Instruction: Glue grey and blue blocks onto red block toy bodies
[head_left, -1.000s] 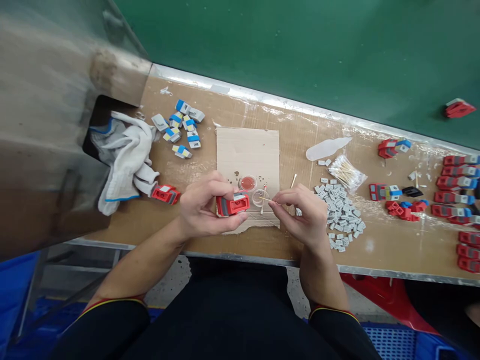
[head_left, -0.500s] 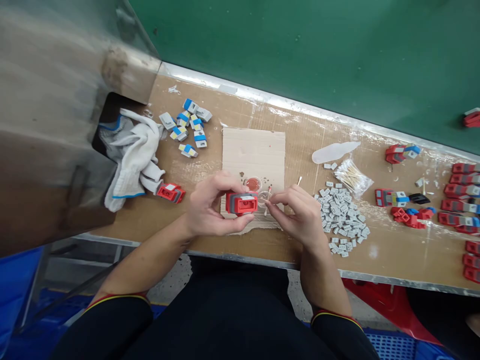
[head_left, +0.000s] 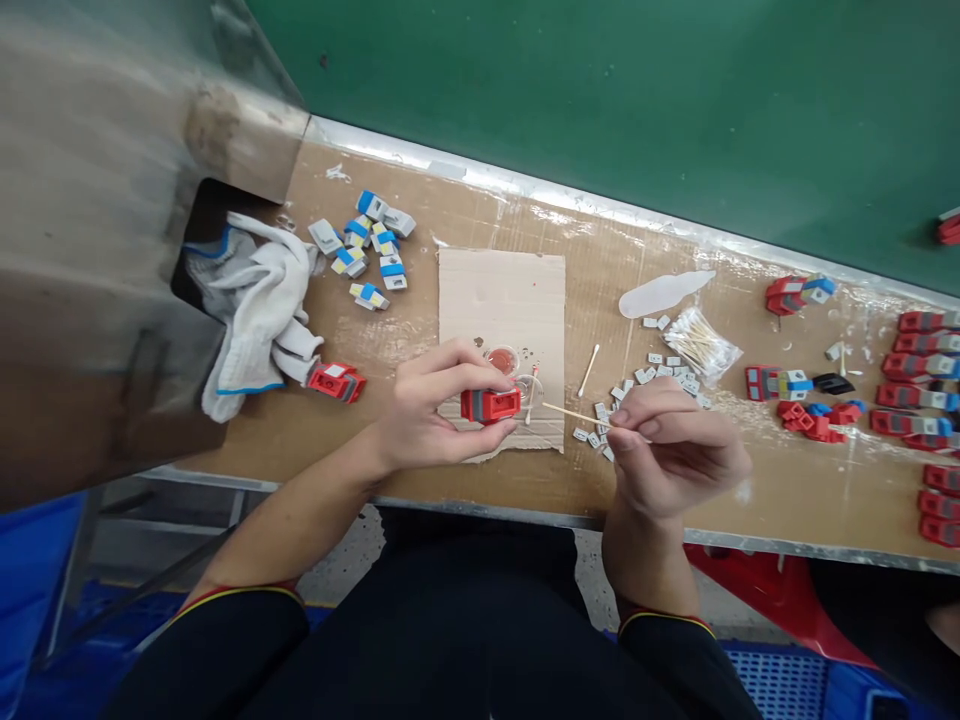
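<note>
My left hand (head_left: 431, 410) is closed around a red-and-grey plastic toy vehicle part (head_left: 491, 405), thumb below and fingers above. To the right, my right hand (head_left: 675, 450) pinches a thin cotton swab (head_left: 576, 414), whose tip points left toward the part without touching it. Behind the held part, a small dish of reddish liquid (head_left: 502, 359) stands on a cardboard sheet (head_left: 502, 290). Beside it is a clear dish (head_left: 535, 385) with another swab (head_left: 530, 400) lying across it. Small grey plastic pieces (head_left: 675, 372) are partly hidden by my right hand.
White gloves (head_left: 255, 320) and a red part (head_left: 336, 382) lie left, near grey-blue pieces (head_left: 371, 240). A loose swab (head_left: 589, 370), a bag of swabs (head_left: 703, 345) and red toy vehicles (head_left: 919, 367) are on the right. A metal cabinet (head_left: 112, 200) borders the left.
My right hand has moved right, away from the dishes and over the grey pieces, with the swab now plainly showing. My left hand still holds the red-and-grey part, slightly tilted.
</note>
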